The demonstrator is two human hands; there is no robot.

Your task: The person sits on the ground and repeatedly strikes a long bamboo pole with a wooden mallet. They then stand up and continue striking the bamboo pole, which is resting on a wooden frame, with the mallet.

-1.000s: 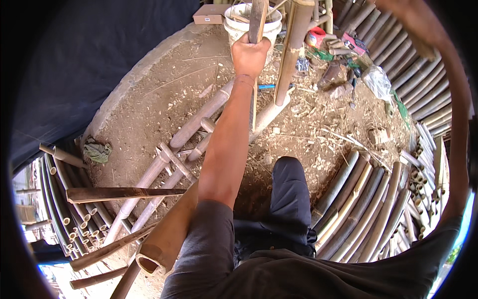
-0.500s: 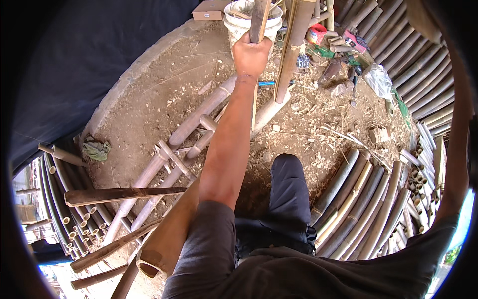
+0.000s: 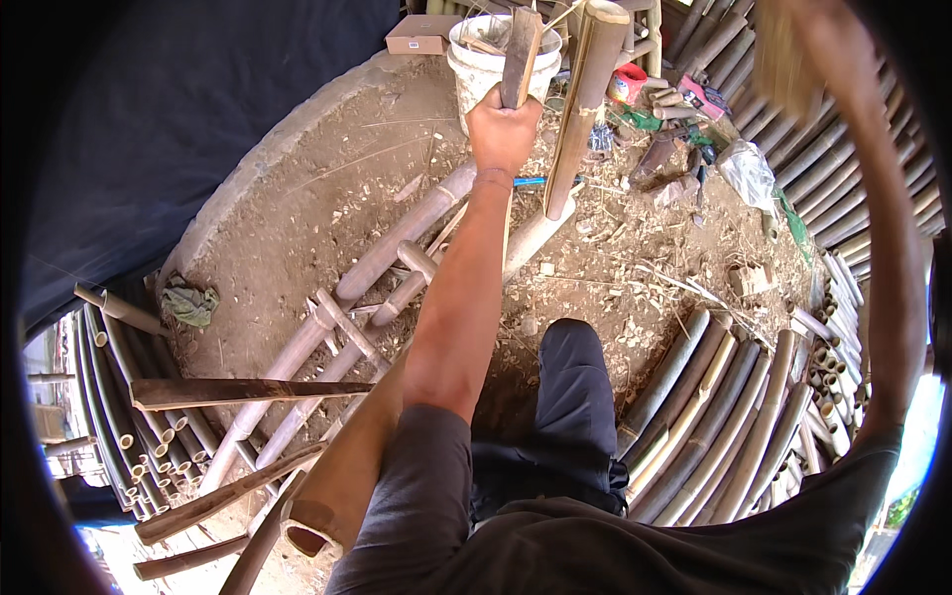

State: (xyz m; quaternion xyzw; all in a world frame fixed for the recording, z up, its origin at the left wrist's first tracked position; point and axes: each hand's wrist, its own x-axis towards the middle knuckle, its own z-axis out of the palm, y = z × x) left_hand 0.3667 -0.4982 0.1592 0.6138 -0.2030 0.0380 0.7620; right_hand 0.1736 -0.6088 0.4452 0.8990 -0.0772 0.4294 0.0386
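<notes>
My left hand [image 3: 504, 131] is closed around an upright split bamboo piece [image 3: 521, 59], whose dark upper end sticks out above the fist. Just to its right, a thick bamboo length [image 3: 578, 119] stands nearly upright, its lower end against a lying bamboo pole [image 3: 538, 236]. At the upper right my raised right hand [image 3: 828, 35] grips a blurred, yellowish-brown wooden block-like tool [image 3: 786, 64]; its exact kind is unclear. The tool is well apart from the split bamboo. Part of the right hand is smeared by motion.
A white bucket [image 3: 476, 64] stands behind my left fist, near a cardboard box [image 3: 420, 36]. Bamboo poles joined by crosspieces [image 3: 372, 268] lie at the left. Cut bamboo lengths [image 3: 694, 416] are stacked at the right. Chips cover the dirt floor [image 3: 615, 288]. Bamboo lines the right wall [image 3: 843, 169].
My right arm has swung inward at the upper right, bringing its hand and the wooden tool further into view. My left hand sits slightly lower in view, still gripping the split bamboo piece.
</notes>
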